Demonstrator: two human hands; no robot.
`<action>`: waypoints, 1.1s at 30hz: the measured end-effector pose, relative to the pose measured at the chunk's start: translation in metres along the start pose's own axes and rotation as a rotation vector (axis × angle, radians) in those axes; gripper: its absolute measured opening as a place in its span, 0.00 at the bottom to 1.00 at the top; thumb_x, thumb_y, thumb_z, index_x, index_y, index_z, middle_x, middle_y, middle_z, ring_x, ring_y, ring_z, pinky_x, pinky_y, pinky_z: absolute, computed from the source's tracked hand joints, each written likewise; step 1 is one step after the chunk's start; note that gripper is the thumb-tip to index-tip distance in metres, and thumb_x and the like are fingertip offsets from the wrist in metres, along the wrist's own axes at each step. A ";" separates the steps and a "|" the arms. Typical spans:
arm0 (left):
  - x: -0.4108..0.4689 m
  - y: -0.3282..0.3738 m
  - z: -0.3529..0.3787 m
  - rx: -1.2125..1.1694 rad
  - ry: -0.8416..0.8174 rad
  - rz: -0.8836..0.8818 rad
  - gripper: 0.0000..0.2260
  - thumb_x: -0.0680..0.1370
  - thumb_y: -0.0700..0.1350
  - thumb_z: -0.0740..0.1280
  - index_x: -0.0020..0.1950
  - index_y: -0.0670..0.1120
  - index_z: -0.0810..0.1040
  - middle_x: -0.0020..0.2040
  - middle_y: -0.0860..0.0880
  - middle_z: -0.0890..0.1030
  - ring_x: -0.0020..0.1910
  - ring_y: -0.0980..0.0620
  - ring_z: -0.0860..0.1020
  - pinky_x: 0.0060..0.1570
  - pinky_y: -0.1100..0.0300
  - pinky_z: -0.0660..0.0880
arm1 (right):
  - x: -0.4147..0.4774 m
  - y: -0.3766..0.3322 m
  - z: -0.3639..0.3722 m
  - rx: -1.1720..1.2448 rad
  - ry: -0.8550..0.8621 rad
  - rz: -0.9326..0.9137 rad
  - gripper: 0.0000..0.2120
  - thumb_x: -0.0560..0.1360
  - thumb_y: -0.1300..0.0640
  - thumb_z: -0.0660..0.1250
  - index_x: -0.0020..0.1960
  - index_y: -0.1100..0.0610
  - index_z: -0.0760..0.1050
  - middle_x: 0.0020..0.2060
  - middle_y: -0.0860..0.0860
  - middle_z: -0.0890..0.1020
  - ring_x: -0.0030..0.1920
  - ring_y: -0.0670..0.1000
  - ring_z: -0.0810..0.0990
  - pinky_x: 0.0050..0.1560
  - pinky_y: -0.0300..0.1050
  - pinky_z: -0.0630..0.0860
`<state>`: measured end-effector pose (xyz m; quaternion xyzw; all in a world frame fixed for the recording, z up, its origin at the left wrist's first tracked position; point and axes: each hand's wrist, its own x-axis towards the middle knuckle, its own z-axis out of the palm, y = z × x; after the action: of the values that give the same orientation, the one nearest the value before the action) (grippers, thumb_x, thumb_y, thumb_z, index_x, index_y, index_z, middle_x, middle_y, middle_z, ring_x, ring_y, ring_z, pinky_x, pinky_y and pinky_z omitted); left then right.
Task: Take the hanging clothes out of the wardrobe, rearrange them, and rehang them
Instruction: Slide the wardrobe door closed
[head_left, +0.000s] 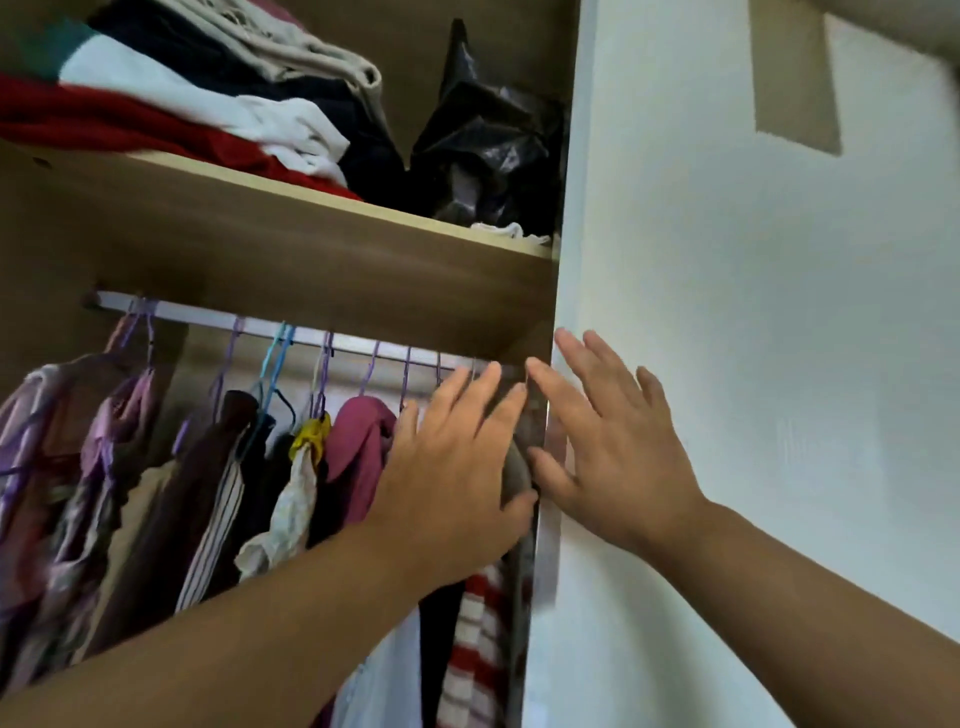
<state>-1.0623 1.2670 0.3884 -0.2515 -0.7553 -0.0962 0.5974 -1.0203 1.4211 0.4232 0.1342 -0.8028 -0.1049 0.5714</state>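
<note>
The hanging clothes (218, 493) fill the lower left of the frame. Each one drops lengthwise from purple and blue hangers (228, 358) on a rail (208, 317) that slants from the upper left down toward the centre. The left hand (457, 467) lies over the last garments at the rail's right end, fingers spread and straight. The right hand (618, 452), also spread, is beside it at the edge of the white panel (753, 312). Above, a shelf (311, 244) carries folded clothes (182, 104) and a black bag (488, 140).

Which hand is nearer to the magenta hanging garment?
Left. The left hand is just right of the magenta garment; the right hand is farther right, by the white panel.
</note>
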 end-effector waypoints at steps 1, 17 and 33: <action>0.001 0.013 0.007 0.027 0.001 0.021 0.34 0.71 0.61 0.58 0.75 0.49 0.60 0.76 0.48 0.60 0.75 0.46 0.57 0.67 0.40 0.62 | -0.007 0.011 0.002 -0.030 -0.029 0.025 0.32 0.76 0.35 0.47 0.77 0.44 0.46 0.77 0.48 0.44 0.77 0.51 0.40 0.71 0.57 0.41; 0.001 0.066 0.072 0.129 0.068 0.026 0.32 0.73 0.49 0.55 0.74 0.37 0.61 0.76 0.37 0.56 0.75 0.38 0.54 0.70 0.43 0.62 | -0.024 0.072 0.050 -0.134 -0.172 0.029 0.32 0.67 0.28 0.25 0.67 0.37 0.21 0.71 0.43 0.24 0.71 0.49 0.23 0.68 0.60 0.27; -0.011 0.073 0.056 0.482 -0.019 -0.158 0.31 0.71 0.51 0.54 0.74 0.44 0.64 0.75 0.46 0.63 0.74 0.43 0.61 0.63 0.34 0.63 | -0.021 0.080 0.062 -0.082 -0.032 -0.252 0.34 0.76 0.35 0.41 0.73 0.52 0.63 0.73 0.57 0.63 0.73 0.61 0.62 0.62 0.71 0.62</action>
<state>-1.0724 1.3511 0.3516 -0.0429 -0.7793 0.0427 0.6237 -1.0801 1.5042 0.4104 0.2088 -0.7836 -0.2109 0.5458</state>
